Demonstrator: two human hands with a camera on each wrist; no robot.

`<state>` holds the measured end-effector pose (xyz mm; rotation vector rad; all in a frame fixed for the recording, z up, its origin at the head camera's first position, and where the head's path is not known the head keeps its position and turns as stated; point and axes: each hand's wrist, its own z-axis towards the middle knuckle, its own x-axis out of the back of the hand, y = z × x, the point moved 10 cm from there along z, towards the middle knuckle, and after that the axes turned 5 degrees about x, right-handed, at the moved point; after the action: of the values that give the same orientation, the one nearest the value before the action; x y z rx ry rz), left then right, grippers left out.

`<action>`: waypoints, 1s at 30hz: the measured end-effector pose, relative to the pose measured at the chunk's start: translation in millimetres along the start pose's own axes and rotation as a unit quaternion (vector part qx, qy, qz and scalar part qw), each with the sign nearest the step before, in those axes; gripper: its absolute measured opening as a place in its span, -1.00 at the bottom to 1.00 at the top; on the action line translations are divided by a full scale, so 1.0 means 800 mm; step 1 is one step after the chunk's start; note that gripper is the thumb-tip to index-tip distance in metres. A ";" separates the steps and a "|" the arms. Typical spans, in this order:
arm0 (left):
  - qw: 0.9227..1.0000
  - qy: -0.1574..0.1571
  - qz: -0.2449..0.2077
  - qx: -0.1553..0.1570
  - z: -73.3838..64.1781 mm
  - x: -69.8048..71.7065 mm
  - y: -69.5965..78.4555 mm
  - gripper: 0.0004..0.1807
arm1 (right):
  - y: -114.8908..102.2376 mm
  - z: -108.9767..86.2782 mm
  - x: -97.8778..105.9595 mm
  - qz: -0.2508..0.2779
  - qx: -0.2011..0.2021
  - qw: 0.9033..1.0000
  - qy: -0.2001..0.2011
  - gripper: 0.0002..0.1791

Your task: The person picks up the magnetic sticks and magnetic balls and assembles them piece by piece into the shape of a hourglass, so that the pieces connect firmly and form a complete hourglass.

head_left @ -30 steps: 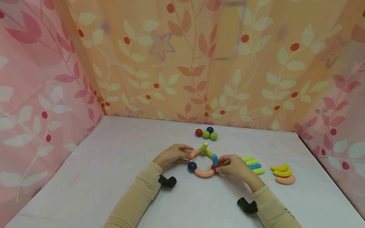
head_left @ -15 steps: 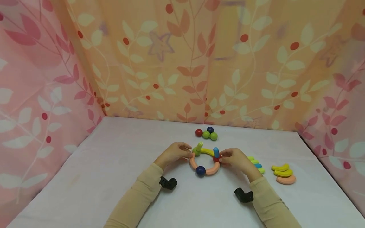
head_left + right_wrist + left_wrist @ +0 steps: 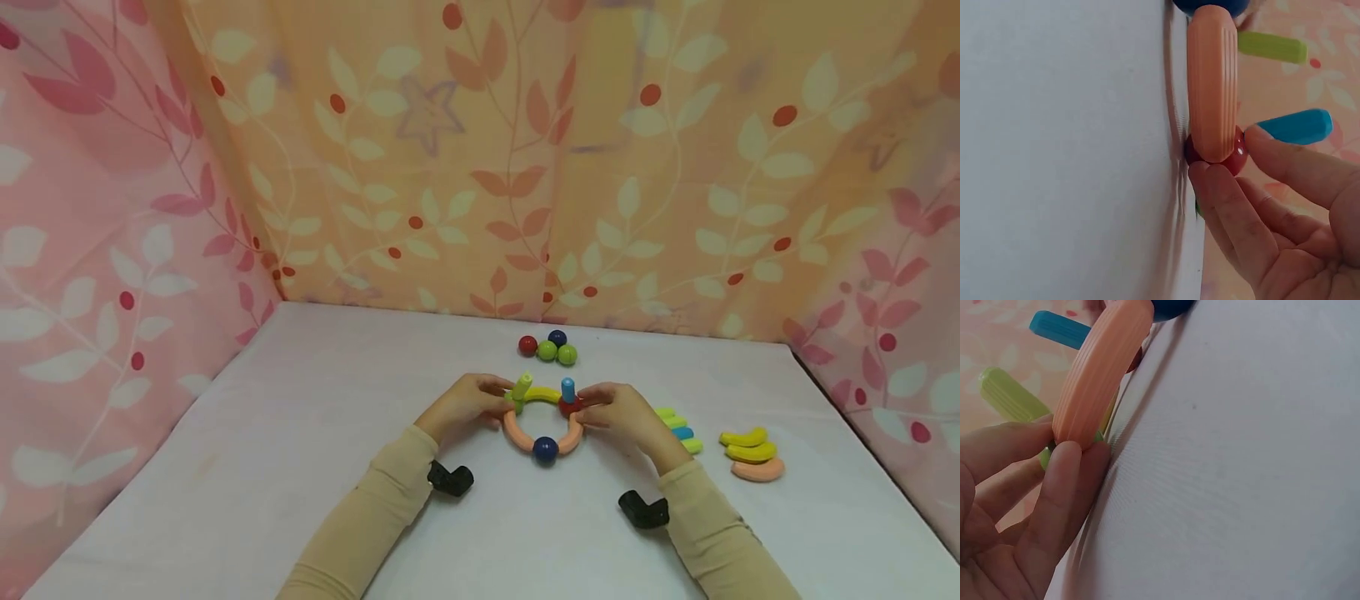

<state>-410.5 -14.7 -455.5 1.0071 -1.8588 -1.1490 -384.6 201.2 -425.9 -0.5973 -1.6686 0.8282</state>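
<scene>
A ring of toy building pieces rests on the table between the hands. Its front holds a navy ball [image 3: 545, 451] joined to two peach curved rods [image 3: 1105, 372], and a yellow curved rod [image 3: 543, 394] spans the back. A green stick [image 3: 522, 385] rises from the green ball [image 3: 517, 404] at the back left; a blue stick [image 3: 568, 389] stands on the red ball [image 3: 1239, 156] at the back right. My left hand [image 3: 468, 402] holds the green ball, which its fingers mostly hide, at the peach rod's end. With thumb and fingertips, my right hand [image 3: 621, 417] pinches the red ball.
Behind the ring sit loose balls: a red one [image 3: 528, 346], a navy one [image 3: 557, 337] and two green ones [image 3: 547, 351]. Right of my right hand lie several straight sticks [image 3: 682, 433], partly hidden, then two yellow curved rods [image 3: 752, 452] and a peach one [image 3: 758, 471].
The ring has turned counterclockwise: the navy ball went from the left to the front, the green ball from the back to the left, the red ball toward the back. Both hands stay on it.
</scene>
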 end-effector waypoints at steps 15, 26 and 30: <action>1.000 -0.017 -0.021 0.012 0.006 -0.001 -0.016 -0.54 | 0.035 -0.019 0.083 -0.009 -0.009 0.999 0.039 -0.34; 0.999 -0.020 -0.034 0.026 0.007 0.004 -0.021 -0.55 | 0.105 -0.041 0.118 0.008 -0.116 0.993 0.033 -0.31; 0.999 -0.021 -0.037 0.026 0.006 0.004 -0.021 -0.55 | 0.114 -0.039 0.115 0.028 -0.110 0.993 0.032 -0.34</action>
<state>-411.6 -20.7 -472.3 1.0964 -1.9087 -1.1780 -379.9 333.8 -436.6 -0.8191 -1.7027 0.6618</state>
